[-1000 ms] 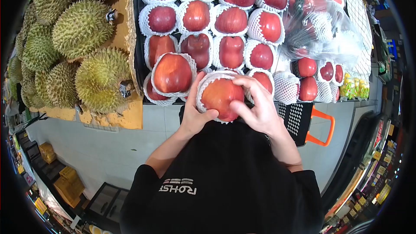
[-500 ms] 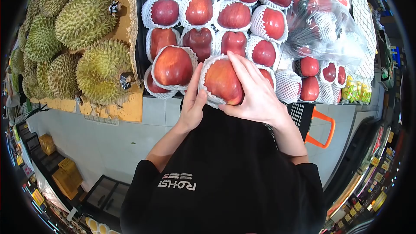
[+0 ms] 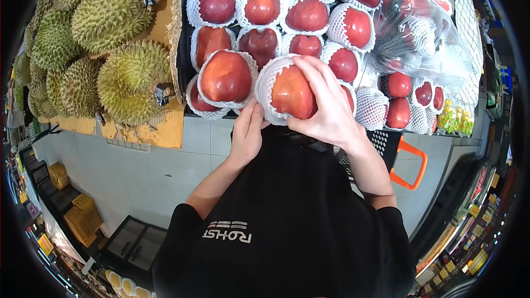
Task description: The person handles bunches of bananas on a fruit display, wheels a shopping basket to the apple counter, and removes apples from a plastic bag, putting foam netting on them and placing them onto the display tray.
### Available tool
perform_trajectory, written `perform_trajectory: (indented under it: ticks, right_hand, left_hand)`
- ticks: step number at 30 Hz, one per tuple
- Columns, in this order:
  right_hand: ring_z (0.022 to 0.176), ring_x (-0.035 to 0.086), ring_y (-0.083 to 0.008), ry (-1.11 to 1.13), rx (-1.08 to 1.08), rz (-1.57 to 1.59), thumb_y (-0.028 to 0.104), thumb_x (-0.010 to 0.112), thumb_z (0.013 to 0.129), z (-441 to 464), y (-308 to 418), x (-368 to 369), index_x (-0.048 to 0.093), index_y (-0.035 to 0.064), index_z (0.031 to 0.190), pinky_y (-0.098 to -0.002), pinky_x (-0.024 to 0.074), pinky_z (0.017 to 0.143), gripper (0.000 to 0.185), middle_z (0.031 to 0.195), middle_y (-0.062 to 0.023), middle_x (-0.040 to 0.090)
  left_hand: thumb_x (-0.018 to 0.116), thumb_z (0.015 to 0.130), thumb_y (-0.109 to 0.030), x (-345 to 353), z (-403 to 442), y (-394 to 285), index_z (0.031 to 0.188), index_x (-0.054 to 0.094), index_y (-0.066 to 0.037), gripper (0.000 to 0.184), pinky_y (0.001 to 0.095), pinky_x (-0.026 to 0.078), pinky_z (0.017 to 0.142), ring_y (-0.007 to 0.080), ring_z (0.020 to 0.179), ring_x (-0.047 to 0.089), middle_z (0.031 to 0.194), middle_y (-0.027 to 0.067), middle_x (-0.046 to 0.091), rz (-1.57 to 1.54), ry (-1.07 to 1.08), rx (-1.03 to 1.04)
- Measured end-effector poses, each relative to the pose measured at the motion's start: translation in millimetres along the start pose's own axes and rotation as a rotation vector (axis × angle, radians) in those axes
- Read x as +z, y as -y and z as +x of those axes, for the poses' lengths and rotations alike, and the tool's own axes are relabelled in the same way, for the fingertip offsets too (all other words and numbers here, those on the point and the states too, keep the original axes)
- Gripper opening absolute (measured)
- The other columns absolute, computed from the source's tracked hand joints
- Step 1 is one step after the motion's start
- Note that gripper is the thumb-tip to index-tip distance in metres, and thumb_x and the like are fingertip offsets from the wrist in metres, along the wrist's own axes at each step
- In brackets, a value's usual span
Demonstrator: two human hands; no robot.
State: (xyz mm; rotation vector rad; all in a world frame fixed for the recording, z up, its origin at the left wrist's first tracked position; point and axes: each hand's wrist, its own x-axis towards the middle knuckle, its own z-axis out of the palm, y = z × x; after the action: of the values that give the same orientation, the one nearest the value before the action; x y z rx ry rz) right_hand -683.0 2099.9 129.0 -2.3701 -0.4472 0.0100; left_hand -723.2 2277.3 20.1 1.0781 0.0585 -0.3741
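My right hand [image 3: 328, 107] is wrapped around the right side of a red apple [image 3: 293, 95], fingers over its top and thumb beneath. A white foam net [image 3: 266, 91] sleeves this apple on its left side. At the net's lower left edge is my left hand [image 3: 247, 135], its fingers and thumb drawn together; whether a bit of net is pinched between them is hidden. Just left of the held fruit, another netted apple [image 3: 225, 76] rests on top of others. Behind my hands, rows of netted apples [image 3: 261, 5] fill a dark tray.
Spiky durians [image 3: 113, 14] lie on cardboard at the left. A clear plastic bag [image 3: 422, 49] covers foam nets at the right, with loose apples [image 3: 398, 84] and small yellow packets [image 3: 455, 118] below it. An orange handle [image 3: 411, 163] juts out near my right forearm.
My left hand has drawn down from the apple's side to its lower edge, fingers closing together. The held apple has turned slightly, showing more net on its left. The view has shifted a little.
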Motion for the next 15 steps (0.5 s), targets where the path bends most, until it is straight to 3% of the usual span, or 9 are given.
perform_trajectory:
  ticks: [1,2,5,8,12,14,15]
  right_hand:
    - [0.122,0.047,-0.0372,-0.026,-0.012,-0.023,0.011,0.077,0.059,2,-1,1,0.041,0.0063,0.140,-0.0435,0.0457,0.096,0.089,0.130,-0.0179,0.044]
    - [0.122,0.047,-0.0365,-0.030,-0.045,-0.047,0.009,0.076,0.059,4,-1,3,0.042,0.0056,0.139,-0.0433,0.0455,0.097,0.087,0.130,-0.0177,0.045]
    - [0.125,0.045,-0.0376,0.014,-0.029,-0.072,0.010,0.079,0.058,8,-3,9,0.039,0.0059,0.141,-0.0439,0.0418,0.102,0.092,0.135,-0.0191,0.044]
    - [0.125,0.045,-0.0374,0.002,-0.006,-0.074,0.010,0.079,0.059,14,1,15,0.039,0.0054,0.141,-0.0435,0.0411,0.102,0.091,0.134,-0.0193,0.044]
    - [0.124,0.045,-0.0373,0.021,0.027,-0.110,0.011,0.079,0.060,19,7,18,0.038,0.0052,0.142,-0.0430,0.0416,0.102,0.092,0.134,-0.0196,0.044]
    - [0.123,0.046,-0.0375,0.013,0.031,-0.126,0.013,0.080,0.061,19,6,19,0.036,0.0053,0.143,-0.0431,0.0418,0.101,0.093,0.133,-0.0201,0.045]
    - [0.123,0.046,-0.0375,0.013,0.032,-0.127,0.013,0.080,0.061,20,5,19,0.036,0.0053,0.143,-0.0431,0.0418,0.101,0.093,0.133,-0.0201,0.045]
  left_hand:
    - [0.039,0.105,-0.021,-2,-2,1,0.143,0.036,0.005,0.045,0.0295,0.051,0.090,0.0166,0.116,0.055,0.136,0.0116,0.049,0.143,-0.045,-0.073]
    - [0.039,0.105,-0.021,-3,-4,0,0.143,0.036,0.005,0.045,0.0295,0.051,0.090,0.0166,0.116,0.055,0.136,0.0116,0.049,0.143,-0.048,-0.075]
    - [0.054,0.098,-0.006,-4,-11,-3,0.130,0.050,0.008,0.035,0.0300,0.053,0.088,0.0167,0.100,0.064,0.114,0.0141,0.063,0.278,-0.114,0.098]
    - [0.058,0.095,-0.003,-13,-15,-1,0.123,0.055,0.010,0.031,0.0286,0.053,0.086,0.0174,0.095,0.067,0.104,0.0144,0.067,0.272,-0.116,0.080]
    - [0.060,0.094,-0.005,-16,-10,3,0.114,0.060,0.009,0.024,0.0273,0.053,0.082,0.0173,0.092,0.068,0.101,0.0140,0.067,0.223,-0.129,0.101]
    - [0.064,0.092,-0.007,-20,-5,3,0.105,0.065,0.007,0.020,0.0247,0.052,0.070,0.0132,0.080,0.067,0.090,0.0114,0.068,0.352,-0.174,0.130]
    - [0.064,0.092,-0.007,-21,-2,1,0.105,0.065,0.007,0.020,0.0247,0.052,0.070,0.0132,0.080,0.067,0.090,0.0114,0.068,0.351,-0.173,0.130]
